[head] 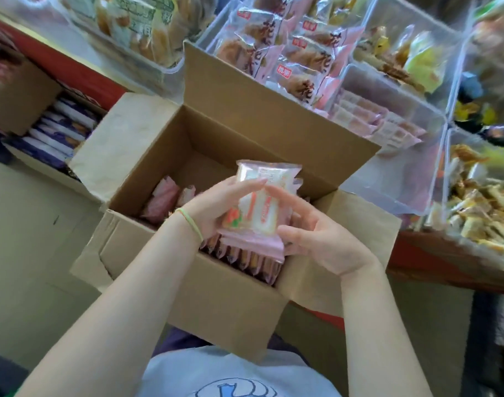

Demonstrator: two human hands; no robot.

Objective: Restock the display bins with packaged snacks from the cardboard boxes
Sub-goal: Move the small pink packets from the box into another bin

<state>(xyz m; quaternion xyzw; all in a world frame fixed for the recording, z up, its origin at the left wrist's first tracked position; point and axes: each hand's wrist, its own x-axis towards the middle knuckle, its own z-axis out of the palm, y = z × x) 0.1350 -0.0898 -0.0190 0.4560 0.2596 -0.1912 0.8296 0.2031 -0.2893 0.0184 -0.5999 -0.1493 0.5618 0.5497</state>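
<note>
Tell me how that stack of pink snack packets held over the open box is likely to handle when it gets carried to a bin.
The stack of pink packets is glossy film, so it probably slides. The left hand and right hand flank it, suggesting loose packets that could fan apart. Each looks puffed and thin, so likely light and crushable.

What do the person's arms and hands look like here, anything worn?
Both forearms are bare, no sleeves reaching them, no gloves. The left hand has a thin yellow-green band round the wrist. The right hand shows no rings, watch or band. No markings visible.
</note>
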